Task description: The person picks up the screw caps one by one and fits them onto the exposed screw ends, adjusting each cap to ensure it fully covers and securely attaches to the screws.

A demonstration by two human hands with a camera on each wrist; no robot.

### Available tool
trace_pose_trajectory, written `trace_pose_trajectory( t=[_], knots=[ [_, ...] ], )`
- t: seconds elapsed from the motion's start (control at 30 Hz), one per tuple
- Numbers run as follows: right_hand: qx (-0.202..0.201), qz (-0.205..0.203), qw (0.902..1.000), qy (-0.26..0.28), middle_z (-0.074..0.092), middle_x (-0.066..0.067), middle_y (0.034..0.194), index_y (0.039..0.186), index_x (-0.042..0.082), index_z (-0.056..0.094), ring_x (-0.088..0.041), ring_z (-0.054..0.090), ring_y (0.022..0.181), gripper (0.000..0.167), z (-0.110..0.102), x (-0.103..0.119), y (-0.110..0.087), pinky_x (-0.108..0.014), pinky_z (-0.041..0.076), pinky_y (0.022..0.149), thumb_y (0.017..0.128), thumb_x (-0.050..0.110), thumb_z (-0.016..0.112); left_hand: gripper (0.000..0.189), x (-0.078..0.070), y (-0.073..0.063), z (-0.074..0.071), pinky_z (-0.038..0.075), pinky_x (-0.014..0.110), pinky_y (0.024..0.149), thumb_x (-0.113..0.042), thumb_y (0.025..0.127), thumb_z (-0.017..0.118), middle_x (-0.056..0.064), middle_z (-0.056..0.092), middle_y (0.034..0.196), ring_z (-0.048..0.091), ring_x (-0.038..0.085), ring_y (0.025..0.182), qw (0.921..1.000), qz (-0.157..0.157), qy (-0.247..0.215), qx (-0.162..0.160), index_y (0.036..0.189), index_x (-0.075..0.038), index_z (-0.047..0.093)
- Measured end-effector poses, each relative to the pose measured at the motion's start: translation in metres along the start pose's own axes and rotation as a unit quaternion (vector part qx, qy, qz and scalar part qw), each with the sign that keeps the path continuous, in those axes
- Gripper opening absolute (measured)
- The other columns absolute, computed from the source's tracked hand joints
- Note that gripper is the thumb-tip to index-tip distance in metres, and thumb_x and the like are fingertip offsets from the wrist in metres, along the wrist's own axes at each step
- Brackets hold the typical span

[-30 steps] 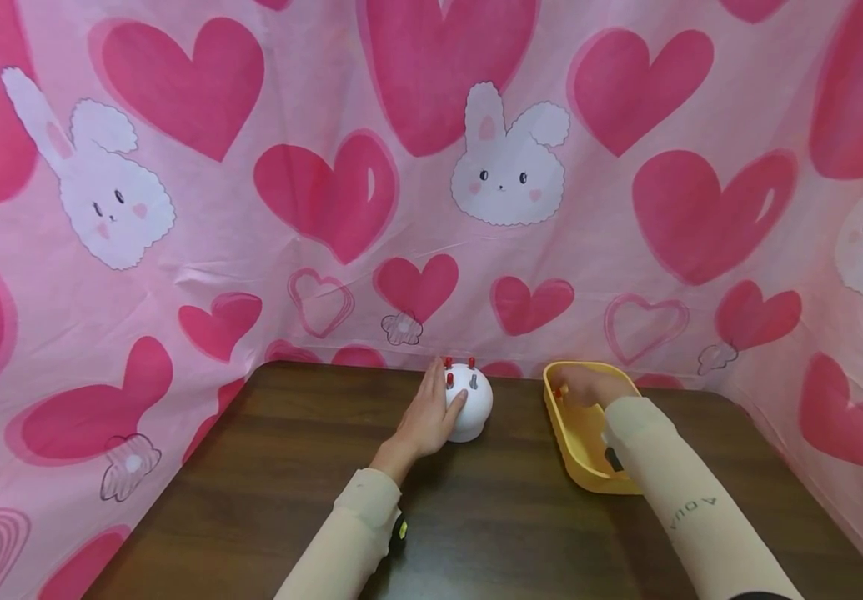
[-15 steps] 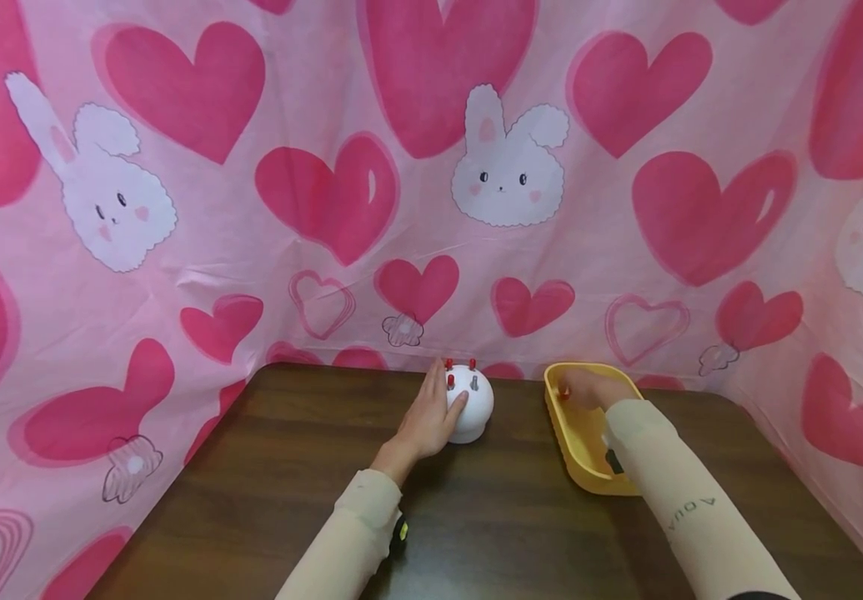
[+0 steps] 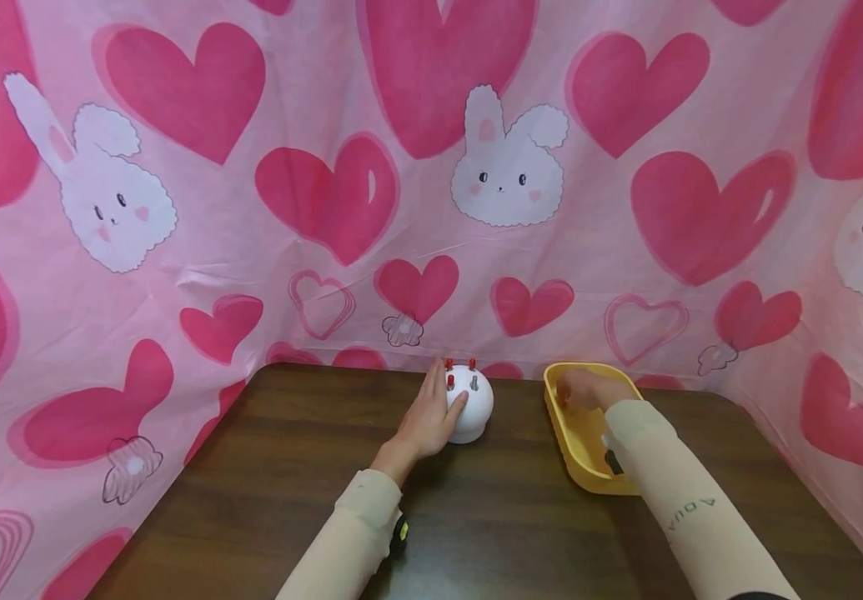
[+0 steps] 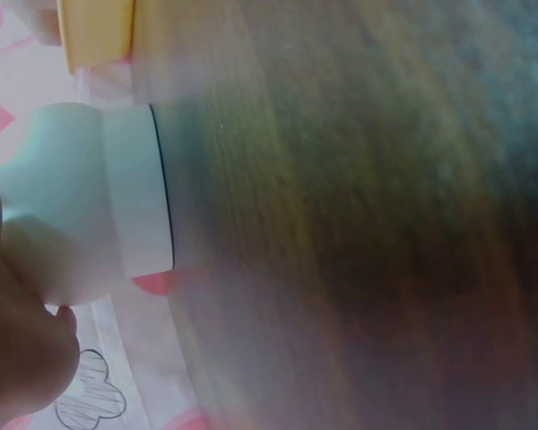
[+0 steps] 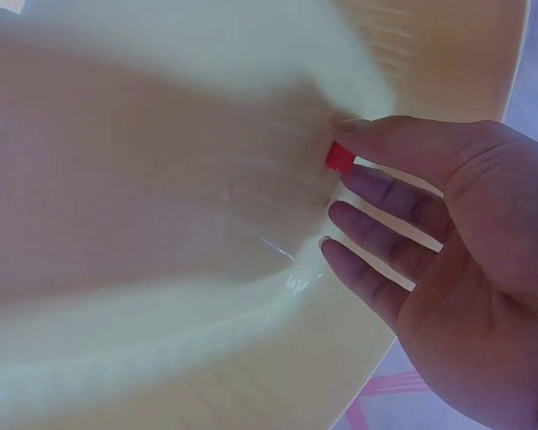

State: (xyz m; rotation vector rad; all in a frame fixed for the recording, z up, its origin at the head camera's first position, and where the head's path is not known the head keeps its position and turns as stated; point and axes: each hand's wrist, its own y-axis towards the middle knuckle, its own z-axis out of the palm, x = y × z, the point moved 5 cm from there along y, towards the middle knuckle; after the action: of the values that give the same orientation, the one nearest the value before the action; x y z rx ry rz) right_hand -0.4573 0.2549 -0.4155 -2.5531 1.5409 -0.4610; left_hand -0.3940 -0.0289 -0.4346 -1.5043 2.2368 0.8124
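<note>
A white ball-shaped piece on a short round base point(image 3: 480, 407) stands on the dark wooden table point(image 3: 476, 533). Red-capped pegs point(image 3: 472, 364) and one bare grey peg point(image 3: 474, 383) stick up from its top. My left hand point(image 3: 425, 418) holds it from the left, thumb across the front and fingers along the side. Inside the yellow tray point(image 3: 596, 481), my right hand point(image 3: 587, 390) is at the far left end. In the right wrist view its thumb and index finger pinch a small red cap point(image 5: 341, 159); the other fingers lie loosely bent near the tray wall.
A pink fabric backdrop point(image 3: 416, 200) with hearts and rabbits rises right behind the table's far edge and along both sides. Bare tabletop lies between the white piece and the tray, and in front of both.
My right hand has shifted slightly within the tray, and the red bit at its fingertips, visible earlier in the head view, is now mostly covered. My left hand and the white piece stay put.
</note>
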Motion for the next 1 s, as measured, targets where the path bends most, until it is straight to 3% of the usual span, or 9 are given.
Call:
trace_pose_trajectory(
  t=[0.1, 0.2, 0.4, 0.6, 0.7, 0.77, 0.87, 1.0],
  knots=[
    [0.002, 0.014, 0.9999, -0.005, 0.065, -0.003, 0.093, 0.101, 0.007, 0.072, -0.022, 0.055, 0.083, 0.010, 0.000, 0.000, -0.001, -0.040, 0.053, 0.084, 0.091, 0.008, 0.071, 0.082, 0.000, 0.000, 0.000, 0.020, 0.045, 0.124, -0.049, 0.106, 0.042, 0.018, 0.011, 0.170, 0.011, 0.030, 0.158, 1.0000, 0.000, -0.002, 0.000, 0.163, 0.001, 0.009],
    [0.007, 0.027, 0.9996, -0.003, 0.067, -0.002, 0.095, 0.102, 0.008, 0.072, -0.021, 0.056, 0.086, 0.013, 0.001, -0.001, -0.003, -0.042, 0.053, 0.087, 0.089, 0.009, 0.074, 0.082, 0.000, -0.001, 0.001, 0.020, 0.046, 0.124, -0.049, 0.107, 0.042, 0.018, 0.010, 0.170, 0.011, 0.031, 0.157, 1.0000, 0.001, -0.004, 0.001, 0.162, 0.002, 0.009],
    [0.011, 0.024, 0.9996, 0.009, 0.065, 0.000, 0.088, 0.095, 0.010, 0.074, -0.021, 0.055, 0.082, 0.013, 0.004, 0.000, -0.004, -0.039, 0.052, 0.082, 0.083, 0.007, 0.079, 0.081, 0.000, -0.002, 0.005, 0.020, 0.045, 0.125, -0.048, 0.107, 0.041, 0.019, 0.011, 0.170, 0.012, 0.031, 0.157, 1.0000, 0.001, -0.003, -0.001, 0.161, 0.004, 0.011],
    [0.019, -0.037, 0.9972, 0.062, 0.064, 0.003, 0.078, 0.084, 0.008, 0.075, -0.012, 0.052, 0.069, 0.003, 0.005, -0.003, -0.003, -0.027, 0.049, 0.067, 0.082, 0.006, 0.076, 0.081, -0.001, -0.003, 0.005, 0.021, 0.046, 0.124, -0.047, 0.107, 0.042, 0.018, 0.011, 0.170, 0.013, 0.032, 0.157, 0.9999, 0.000, -0.010, 0.000, 0.161, 0.004, 0.011],
    [0.020, -0.063, 0.9873, 0.145, 0.062, 0.001, 0.072, 0.080, 0.001, 0.073, -0.009, 0.049, 0.064, 0.005, 0.004, -0.006, -0.004, -0.024, 0.043, 0.062, 0.083, 0.004, 0.071, 0.082, -0.002, -0.003, 0.005, 0.020, 0.045, 0.124, -0.049, 0.107, 0.042, 0.018, 0.011, 0.170, 0.012, 0.031, 0.157, 1.0000, -0.004, -0.007, 0.003, 0.162, 0.003, 0.011],
    [0.018, -0.069, 0.9759, 0.206, 0.063, -0.002, 0.073, 0.082, -0.004, 0.072, -0.010, 0.052, 0.067, 0.009, 0.003, -0.009, -0.006, -0.025, 0.047, 0.065, 0.086, 0.003, 0.067, 0.082, -0.001, -0.003, 0.004, 0.020, 0.046, 0.124, -0.049, 0.107, 0.042, 0.018, 0.011, 0.170, 0.012, 0.032, 0.157, 1.0000, -0.005, -0.005, 0.003, 0.162, 0.003, 0.010],
    [0.005, -0.056, 0.9570, 0.284, 0.068, -0.008, 0.083, 0.092, -0.007, 0.072, -0.018, 0.061, 0.078, 0.013, -0.001, -0.013, -0.011, -0.035, 0.056, 0.079, 0.092, 0.004, 0.065, 0.082, -0.001, -0.003, 0.003, 0.021, 0.047, 0.124, -0.049, 0.107, 0.042, 0.019, 0.012, 0.170, 0.013, 0.033, 0.157, 1.0000, -0.006, -0.006, 0.000, 0.162, 0.003, 0.011],
    [-0.007, -0.044, 0.9383, 0.343, 0.072, -0.015, 0.100, 0.104, -0.007, 0.071, -0.036, 0.066, 0.100, 0.017, -0.005, -0.012, -0.016, -0.050, 0.054, 0.098, 0.096, 0.008, 0.066, 0.082, 0.000, -0.002, 0.000, 0.020, 0.046, 0.124, -0.049, 0.107, 0.041, 0.020, 0.012, 0.170, 0.013, 0.033, 0.157, 1.0000, -0.005, -0.004, -0.003, 0.162, 0.004, 0.011]
  ],
)
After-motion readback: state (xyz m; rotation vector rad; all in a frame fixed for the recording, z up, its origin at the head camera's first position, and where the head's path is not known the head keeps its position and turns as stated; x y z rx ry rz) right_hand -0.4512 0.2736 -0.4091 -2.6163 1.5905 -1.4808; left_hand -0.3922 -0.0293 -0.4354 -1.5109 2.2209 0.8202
